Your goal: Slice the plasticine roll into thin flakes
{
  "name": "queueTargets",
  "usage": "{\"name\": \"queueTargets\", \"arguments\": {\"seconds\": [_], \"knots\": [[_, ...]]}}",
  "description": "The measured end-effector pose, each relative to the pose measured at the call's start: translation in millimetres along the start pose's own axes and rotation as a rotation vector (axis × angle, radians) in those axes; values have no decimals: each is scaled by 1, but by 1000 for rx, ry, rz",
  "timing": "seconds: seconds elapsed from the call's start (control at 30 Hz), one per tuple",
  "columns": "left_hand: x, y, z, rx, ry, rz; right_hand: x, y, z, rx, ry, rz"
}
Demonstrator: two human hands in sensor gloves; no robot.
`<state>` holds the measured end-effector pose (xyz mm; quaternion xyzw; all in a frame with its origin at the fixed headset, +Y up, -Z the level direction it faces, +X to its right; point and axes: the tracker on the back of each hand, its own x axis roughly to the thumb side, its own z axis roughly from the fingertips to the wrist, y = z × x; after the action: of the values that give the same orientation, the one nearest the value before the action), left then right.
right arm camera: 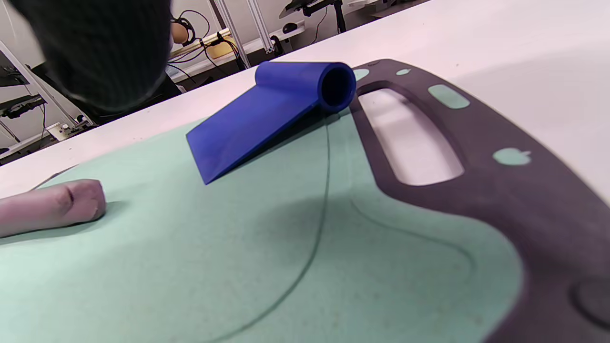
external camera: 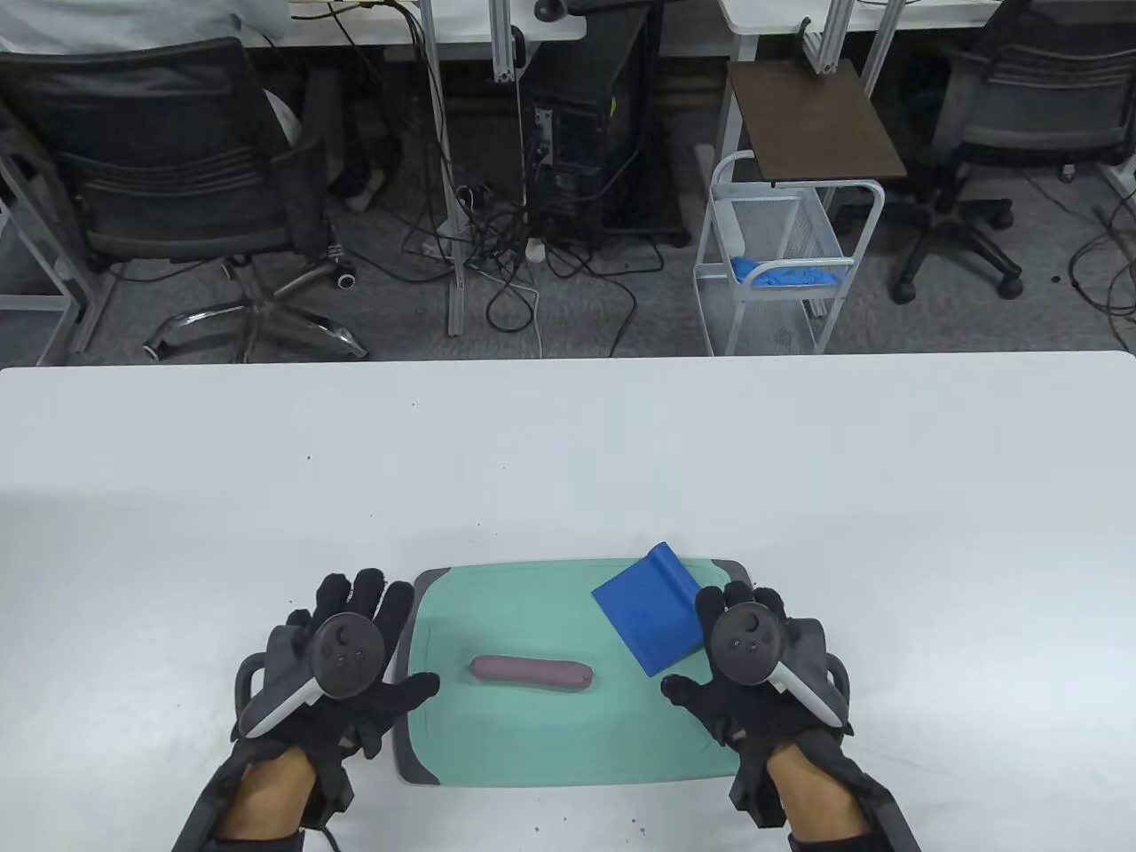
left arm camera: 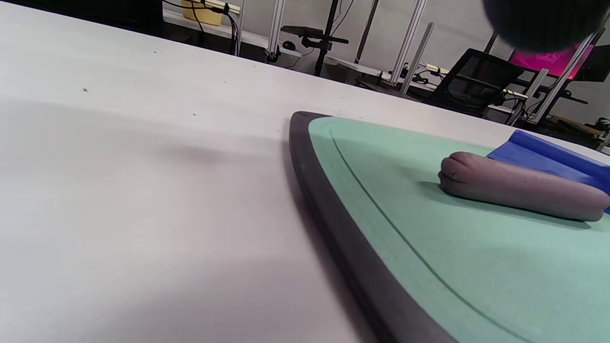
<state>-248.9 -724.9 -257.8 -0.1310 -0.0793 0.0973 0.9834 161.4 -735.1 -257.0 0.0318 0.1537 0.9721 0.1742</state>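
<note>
A brownish-purple plasticine roll lies whole in the middle of a green cutting board. It also shows in the left wrist view and the right wrist view. A blue scraper with a tube handle lies on the board's right part, seen close in the right wrist view. My left hand rests flat with spread fingers at the board's left edge, holding nothing. My right hand is open beside the scraper's right edge, holding nothing.
The board has a dark rim and a handle cut-out at its right end. It lies near the front edge of a white table. Chairs, a wire cart and cables stand on the floor beyond the table's far edge.
</note>
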Motion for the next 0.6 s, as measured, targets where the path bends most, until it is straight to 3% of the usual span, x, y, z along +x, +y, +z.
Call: {"name": "queueTargets", "arguments": {"seconds": [0.6], "knots": [[9, 4, 3, 24, -35, 11, -2, 1, -4, -34, 53, 7]]}}
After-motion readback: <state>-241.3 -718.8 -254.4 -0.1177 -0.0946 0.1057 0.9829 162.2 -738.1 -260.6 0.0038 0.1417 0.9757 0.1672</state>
